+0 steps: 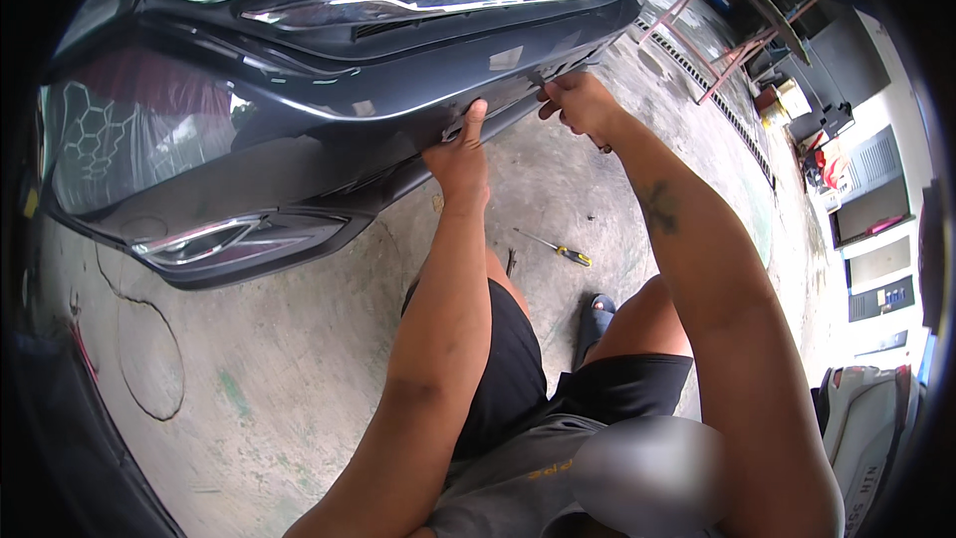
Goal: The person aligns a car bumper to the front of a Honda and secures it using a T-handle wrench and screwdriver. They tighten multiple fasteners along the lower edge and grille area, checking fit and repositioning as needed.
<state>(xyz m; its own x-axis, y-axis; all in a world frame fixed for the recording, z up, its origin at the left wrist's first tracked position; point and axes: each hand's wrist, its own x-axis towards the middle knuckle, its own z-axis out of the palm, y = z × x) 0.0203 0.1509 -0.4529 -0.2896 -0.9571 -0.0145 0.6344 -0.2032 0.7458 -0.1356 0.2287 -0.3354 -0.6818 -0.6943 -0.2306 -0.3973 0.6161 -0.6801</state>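
A dark grey car bumper [398,105] stretches across the upper part of the head view, with chrome grille strips [398,10] above it. My left hand [461,161] grips the bumper's lower edge, thumb up against its face and the other fingers mostly out of sight. To its right, my right hand [581,108] is closed at the lower opening of the same bumper. Its fingers are curled together, and whatever they pinch is too small to make out. A screwdriver [573,256] with a yellow and black handle lies on the floor below my hands.
Concrete floor [269,369] spreads under the car. A thin cable [179,369] loops on it at the left. At the upper right stand a table with reddish legs [717,70] and a drain grate [732,120]. A white car [866,428] shows at the lower right.
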